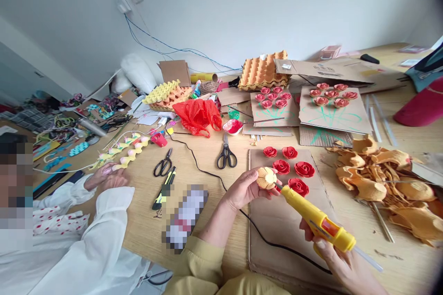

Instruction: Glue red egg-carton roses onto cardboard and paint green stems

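Observation:
A pale yellow egg-carton flower (266, 178) is held in the fingers of my left hand (243, 188), above a sheet of brown cardboard (273, 251). My right hand (330, 256) grips a yellow hot glue gun (309, 212) with a clear glue stick (368, 259) poking out of its back. The gun's nozzle points at the flower's right side; whether the two touch I cannot tell. Several red paper roses (304, 169) lie on the upper part of the cardboard, just beyond my hands. The glue gun's black cord (266, 238) runs across the sheet.
Torn egg-carton pieces (363, 179) pile up on the right. Scissors (226, 156), a box cutter (164, 189) and a phone (187, 216) lie left of the cardboard. Behind are a dish of red paint (232, 126) and rose-covered cardboard (334, 117). A co-worker's hands (114, 177) are at left.

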{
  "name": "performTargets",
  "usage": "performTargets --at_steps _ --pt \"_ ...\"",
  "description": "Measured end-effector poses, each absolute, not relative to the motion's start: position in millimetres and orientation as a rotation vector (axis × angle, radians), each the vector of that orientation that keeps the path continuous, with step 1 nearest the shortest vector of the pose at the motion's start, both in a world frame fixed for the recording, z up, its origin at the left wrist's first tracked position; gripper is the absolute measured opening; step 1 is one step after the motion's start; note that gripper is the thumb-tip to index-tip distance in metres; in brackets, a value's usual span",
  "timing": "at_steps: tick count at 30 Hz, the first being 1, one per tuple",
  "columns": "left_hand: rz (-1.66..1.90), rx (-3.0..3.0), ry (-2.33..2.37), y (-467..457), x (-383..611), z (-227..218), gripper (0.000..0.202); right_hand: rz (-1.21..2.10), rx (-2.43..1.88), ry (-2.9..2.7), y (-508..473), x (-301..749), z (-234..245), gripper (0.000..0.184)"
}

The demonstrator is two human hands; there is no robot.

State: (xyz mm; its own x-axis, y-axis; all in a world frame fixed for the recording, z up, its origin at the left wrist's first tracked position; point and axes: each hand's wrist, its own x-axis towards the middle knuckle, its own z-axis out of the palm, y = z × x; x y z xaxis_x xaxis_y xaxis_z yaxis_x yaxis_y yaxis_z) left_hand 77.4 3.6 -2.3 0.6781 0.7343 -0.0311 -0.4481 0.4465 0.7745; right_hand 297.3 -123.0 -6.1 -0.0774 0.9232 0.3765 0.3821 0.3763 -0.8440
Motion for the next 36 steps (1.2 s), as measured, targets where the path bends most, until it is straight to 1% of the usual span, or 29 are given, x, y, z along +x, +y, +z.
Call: performTargets --at_steps 5,10,12,17,23,29,32,36 --pt "0.751 0.821 0.415 4 77 -5 0.057 0.715 -1.204 -1.642 -123 298 -7 0.048" --pt "0.740 0.832 0.414 4 76 -6 0.058 0.709 -1.211 -1.663 -125 299 -11 0.046" --pt "0.743 0.829 0.424 4 77 -6 0.059 0.687 -1.208 -1.663 -124 298 -9 0.046" --pt "0.749 0.822 0.454 3 77 -5 0.062 0.720 -1.249 -1.674 -123 297 -4 0.052" --pt "0.734 0.841 0.450 4 77 -6 0.065 0.708 -1.250 -1.681 -122 295 1 0.053" --pt "0.740 0.821 0.464 3 77 -8 0.065 0.700 -1.280 -1.670 -121 294 6 0.058" --pt "0.759 0.833 0.478 3 76 -6 0.065 0.742 -1.261 -1.662 -123 296 -1 0.055" --pt "0.813 0.929 0.499 4 73 2 0.062 0.798 -1.196 -1.651 -125 298 -8 0.045"
